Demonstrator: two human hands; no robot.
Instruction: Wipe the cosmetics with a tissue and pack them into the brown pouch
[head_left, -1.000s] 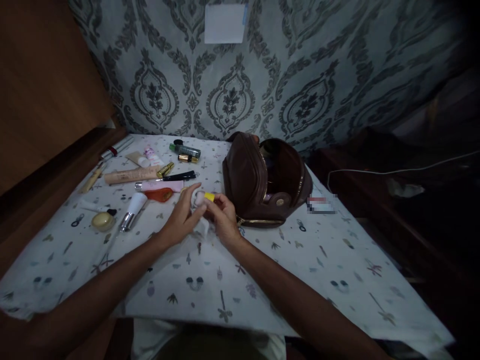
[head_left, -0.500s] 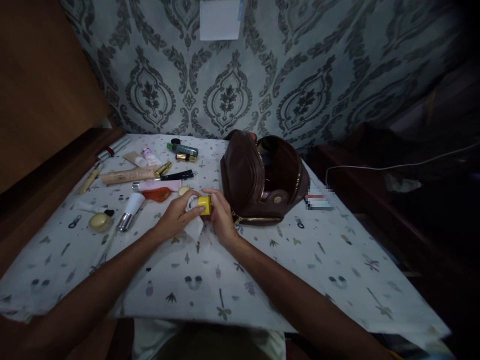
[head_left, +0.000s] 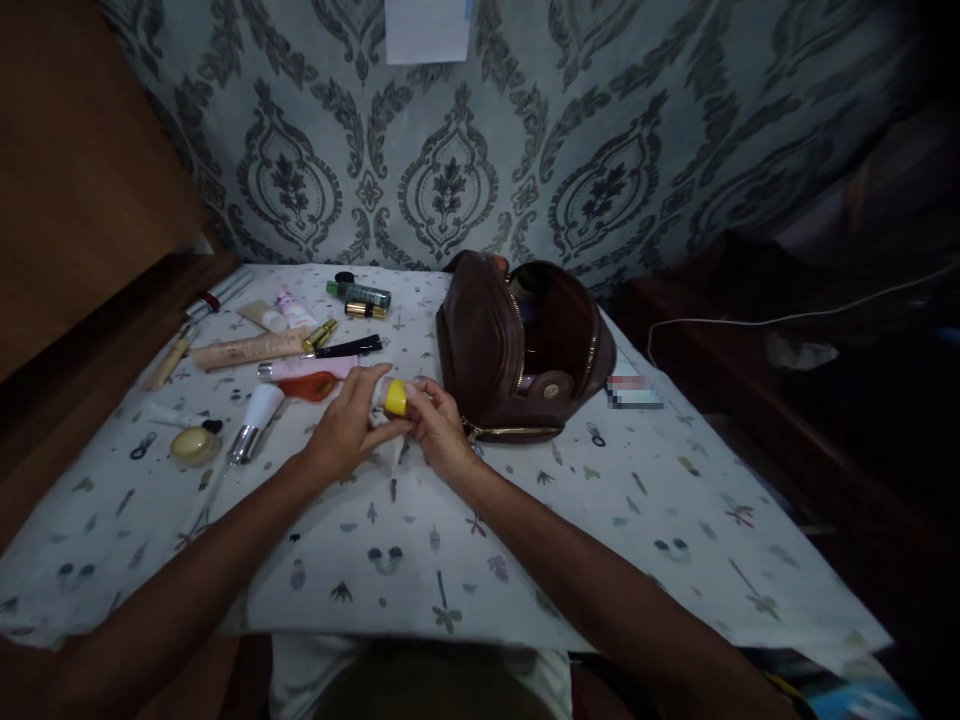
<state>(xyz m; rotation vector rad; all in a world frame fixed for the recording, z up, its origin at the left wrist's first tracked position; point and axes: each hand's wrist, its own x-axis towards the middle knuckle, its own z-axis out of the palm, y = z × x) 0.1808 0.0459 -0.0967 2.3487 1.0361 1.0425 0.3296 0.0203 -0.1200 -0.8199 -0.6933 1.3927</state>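
A small container with a yellow band (head_left: 395, 397) is held between both hands above the patterned cloth. My left hand (head_left: 349, 425) grips it from the left, with some white material at its left end. The fingertips of my right hand (head_left: 442, 430) are closed on its right end. Just right of my right hand stands an open brown bag (head_left: 480, 330) with gold zips. Left of my left hand lie an orange item (head_left: 309, 387) and a pink tube (head_left: 309, 368).
On the cloth (head_left: 420, 600) at the left are a peach tube (head_left: 251, 350), a white and silver brush (head_left: 256, 424), a round jar (head_left: 195, 446) and a green bottle (head_left: 360, 294). A small packet (head_left: 634, 391) lies right of the bag. Behind is a patterned wall.
The yellow-banded container has tilted and turned in the fingers. The white material that hung below it is now mostly hidden by my left hand. The view has shifted slightly.
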